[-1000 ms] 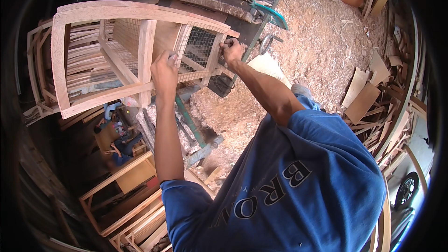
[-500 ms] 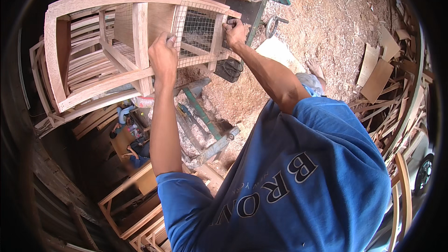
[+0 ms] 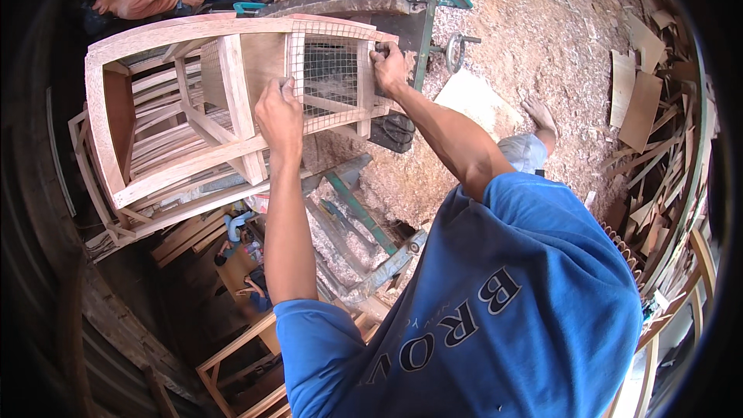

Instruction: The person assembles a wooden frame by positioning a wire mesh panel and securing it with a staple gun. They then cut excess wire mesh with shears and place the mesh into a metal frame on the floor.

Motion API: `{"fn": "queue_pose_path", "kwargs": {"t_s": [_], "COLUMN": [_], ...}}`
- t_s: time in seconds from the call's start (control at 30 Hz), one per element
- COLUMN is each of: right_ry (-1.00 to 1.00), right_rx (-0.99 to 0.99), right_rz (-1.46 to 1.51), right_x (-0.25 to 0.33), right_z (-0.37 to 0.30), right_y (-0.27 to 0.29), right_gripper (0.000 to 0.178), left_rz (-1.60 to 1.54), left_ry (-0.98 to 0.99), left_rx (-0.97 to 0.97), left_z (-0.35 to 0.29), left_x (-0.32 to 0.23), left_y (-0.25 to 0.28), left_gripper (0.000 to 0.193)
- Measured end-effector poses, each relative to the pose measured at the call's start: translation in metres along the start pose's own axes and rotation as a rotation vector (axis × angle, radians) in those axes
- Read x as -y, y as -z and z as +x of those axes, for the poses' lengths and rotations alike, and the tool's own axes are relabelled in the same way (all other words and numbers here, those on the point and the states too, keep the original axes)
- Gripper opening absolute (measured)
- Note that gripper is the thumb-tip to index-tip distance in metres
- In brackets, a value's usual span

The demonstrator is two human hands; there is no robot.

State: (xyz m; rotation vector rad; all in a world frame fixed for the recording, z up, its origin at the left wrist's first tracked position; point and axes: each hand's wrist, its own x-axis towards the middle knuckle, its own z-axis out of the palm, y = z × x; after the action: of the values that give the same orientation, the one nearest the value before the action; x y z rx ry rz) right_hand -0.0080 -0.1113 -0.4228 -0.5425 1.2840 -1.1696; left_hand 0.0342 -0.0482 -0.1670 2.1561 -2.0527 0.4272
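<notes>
- Wooden frame [image 3: 236, 85], one: ahead, wire mesh [image 3: 330, 70] across its right bay.
- Left hand [image 3: 281, 116]: fingers curled at the mesh; grip unclear to me.
- Right hand [image 3: 392, 70]: fingers bent at the frame's right end; grasp uncertain.
- Risk, I judge: uneven pulling could skew the mesh.

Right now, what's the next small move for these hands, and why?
I'd probably press the wire mesh along its left edge with the left hand, right hand bracing the wooden frame. The mesh overlaps the frame at that edge, the left hand is beside it, and the right hand is at the frame's right end. Whether the mesh is fastened, I can't tell.
</notes>
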Motion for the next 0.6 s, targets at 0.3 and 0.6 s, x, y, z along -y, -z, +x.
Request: {"fn": "queue_pose_path", "kwargs": {"t_s": [0.3,0.6], "right_ry": [-0.134,-0.437], "right_rx": [0.176,0.297], "right_rz": [0.204,0.028], "right_x": [-0.028,-0.002], "right_z": [0.021,0.029], "right_y": [0.000,0.021], "right_gripper": [0.019,0.021], "left_rz": [-0.039,-0.088], "left_ry": [0.040,0.150], "left_rx": [0.021,0.020], "left_z": [0.004,0.007], "left_x": [0.001,-0.007], "left_y": [-0.001,0.005], "left_gripper": [0.006,0.005]}}
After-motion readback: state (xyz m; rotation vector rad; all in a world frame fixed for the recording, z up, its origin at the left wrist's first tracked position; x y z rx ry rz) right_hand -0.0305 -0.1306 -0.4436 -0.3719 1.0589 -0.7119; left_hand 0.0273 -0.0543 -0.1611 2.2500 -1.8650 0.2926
